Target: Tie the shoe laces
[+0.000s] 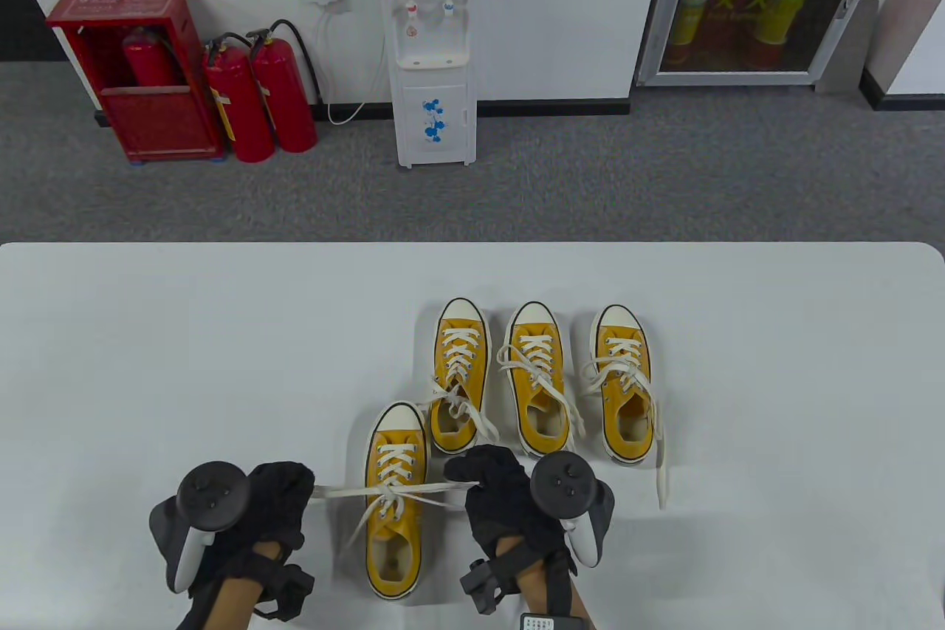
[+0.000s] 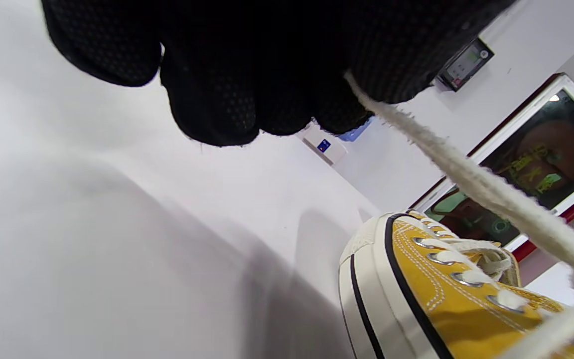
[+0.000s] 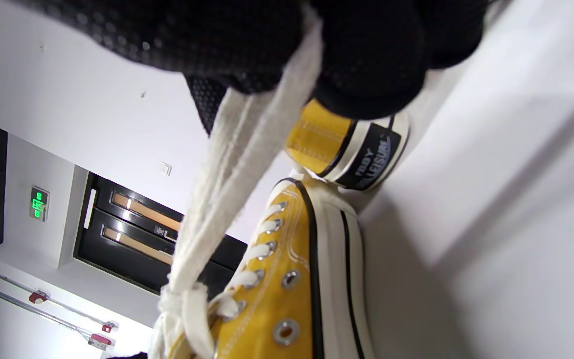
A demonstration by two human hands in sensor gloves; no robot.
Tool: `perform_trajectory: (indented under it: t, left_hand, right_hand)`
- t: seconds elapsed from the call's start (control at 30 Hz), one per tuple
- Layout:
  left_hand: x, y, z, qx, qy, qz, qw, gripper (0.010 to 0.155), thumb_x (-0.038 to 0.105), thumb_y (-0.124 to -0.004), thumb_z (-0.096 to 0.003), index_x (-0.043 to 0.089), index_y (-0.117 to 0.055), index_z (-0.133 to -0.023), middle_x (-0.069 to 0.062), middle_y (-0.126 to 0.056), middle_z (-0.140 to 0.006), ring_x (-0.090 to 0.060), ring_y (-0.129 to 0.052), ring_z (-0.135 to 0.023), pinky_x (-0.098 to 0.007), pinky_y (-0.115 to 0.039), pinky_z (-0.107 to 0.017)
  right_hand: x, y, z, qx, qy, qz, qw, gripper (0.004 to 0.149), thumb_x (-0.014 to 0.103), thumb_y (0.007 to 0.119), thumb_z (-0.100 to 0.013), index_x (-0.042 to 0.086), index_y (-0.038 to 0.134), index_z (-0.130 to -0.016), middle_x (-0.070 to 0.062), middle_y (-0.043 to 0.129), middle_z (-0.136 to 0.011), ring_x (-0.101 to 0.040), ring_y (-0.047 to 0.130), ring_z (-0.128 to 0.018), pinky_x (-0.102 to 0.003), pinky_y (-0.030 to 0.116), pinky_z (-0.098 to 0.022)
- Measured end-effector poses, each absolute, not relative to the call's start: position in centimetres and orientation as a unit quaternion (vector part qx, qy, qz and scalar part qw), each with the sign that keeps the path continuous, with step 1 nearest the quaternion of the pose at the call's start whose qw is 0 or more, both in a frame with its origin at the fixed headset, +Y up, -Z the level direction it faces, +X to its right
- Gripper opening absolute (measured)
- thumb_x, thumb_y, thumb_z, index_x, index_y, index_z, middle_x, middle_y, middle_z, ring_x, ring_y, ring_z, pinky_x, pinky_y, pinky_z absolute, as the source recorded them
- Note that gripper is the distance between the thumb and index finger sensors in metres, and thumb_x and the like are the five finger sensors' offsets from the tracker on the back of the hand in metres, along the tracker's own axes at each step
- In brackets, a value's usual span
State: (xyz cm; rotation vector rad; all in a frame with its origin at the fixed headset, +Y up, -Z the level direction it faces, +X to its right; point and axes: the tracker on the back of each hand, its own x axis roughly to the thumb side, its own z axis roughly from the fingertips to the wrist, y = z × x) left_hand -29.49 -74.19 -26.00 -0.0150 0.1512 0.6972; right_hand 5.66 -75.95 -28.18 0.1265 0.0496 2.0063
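A yellow canvas shoe (image 1: 395, 504) with white laces stands nearest me on the white table (image 1: 184, 364). My left hand (image 1: 284, 497) grips one lace loop (image 1: 339, 491) pulled out to the shoe's left; the lace (image 2: 466, 172) shows taut in the left wrist view beside the shoe (image 2: 431, 294). My right hand (image 1: 483, 478) grips the other loop (image 1: 443, 488) pulled to the right; in the right wrist view the doubled lace (image 3: 227, 184) runs from my fingers (image 3: 366, 65) down to a knot on the shoe (image 3: 277, 294). Three more yellow shoes (image 1: 461, 371) (image 1: 537, 375) (image 1: 624, 379) stand in a row behind.
A loose lace end (image 1: 661, 471) trails from the rightmost shoe toward me. Beyond the table's far edge are a water dispenser (image 1: 432, 46) and red fire extinguishers (image 1: 258, 98) against the wall.
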Motion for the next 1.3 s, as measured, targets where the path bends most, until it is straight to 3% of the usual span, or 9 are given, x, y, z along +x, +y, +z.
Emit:
perform_trajectory:
  t: [0.27,0.4,0.57,0.8,1.03,1.3]
  left_hand:
    - [-28.2,-72.8,-25.3,0.024,0.021,0.332,0.943,0.053,0.048,-0.082,-0.0463,0.025,-0.08,-0.095,-0.01,-0.085,-0.098,-0.034,-0.096,-0.073,-0.064,-0.069,-0.064]
    - [-26.7,-72.3,-25.0,0.012,-0.039,0.335,0.941,0.064,0.053,-0.081,-0.0459,0.025,-0.07,-0.102,-0.012,-0.076,-0.105,-0.037,-0.092,-0.08,-0.065,-0.068,-0.064]
    - [-24.7,-72.1,-24.5,-0.012,-0.092,0.282,0.955,0.073,0.06,-0.08,-0.0442,0.026,-0.064,-0.107,-0.013,-0.072,-0.109,-0.039,-0.089,-0.084,-0.066,-0.067,-0.065]
    - [-23.0,-73.1,-24.4,-0.069,-0.129,0.234,0.961,0.085,0.068,-0.079,-0.0417,0.025,-0.055,-0.111,-0.014,-0.066,-0.112,-0.04,-0.087,-0.085,-0.066,-0.067,-0.065]
    - [-21.9,-73.7,-24.3,-0.099,-0.141,0.2,0.964,0.091,0.071,-0.078,-0.0409,0.023,-0.049,-0.113,-0.014,-0.065,-0.111,-0.038,-0.088,-0.081,-0.065,-0.068,-0.064]
    - [-21.3,-74.5,-24.5,-0.118,-0.132,0.184,0.967,0.093,0.07,-0.078,-0.041,0.02,-0.047,-0.113,-0.014,-0.07,-0.106,-0.034,-0.094,-0.072,-0.062,-0.072,-0.061]
  right_hand:
    - [4.1,-74.1,-27.0,0.089,-0.039,0.874,0.476,0.048,0.016,0.08,-0.043,0.015,0.083,-0.09,-0.008,0.065,-0.101,-0.025,0.087,-0.061,-0.059,0.06,-0.063]
    - [3.4,-72.8,-26.1,0.112,-0.094,0.898,0.415,0.053,0.026,0.082,-0.044,0.017,0.076,-0.096,-0.008,0.063,-0.102,-0.027,0.084,-0.067,-0.06,0.058,-0.064]
    - [2.9,-71.3,-25.1,0.13,-0.142,0.911,0.365,0.06,0.04,0.083,-0.044,0.018,0.072,-0.099,-0.008,0.059,-0.106,-0.035,0.073,-0.088,-0.064,0.05,-0.068]
    - [2.3,-69.7,-24.3,0.132,-0.127,0.944,0.273,0.075,0.054,0.082,-0.042,0.022,0.06,-0.107,-0.005,0.04,-0.116,-0.042,0.048,-0.107,-0.072,0.031,-0.073]
    - [2.8,-68.6,-23.6,0.136,-0.124,0.956,0.23,0.081,0.06,0.081,-0.04,0.025,0.056,-0.108,-0.002,0.034,-0.118,-0.042,0.039,-0.111,-0.073,0.025,-0.074]
    - [5.2,-69.8,-23.4,0.13,-0.095,0.97,0.183,0.086,0.065,0.078,-0.038,0.027,0.051,-0.11,-0.001,0.029,-0.119,-0.042,0.032,-0.113,-0.073,0.021,-0.074]
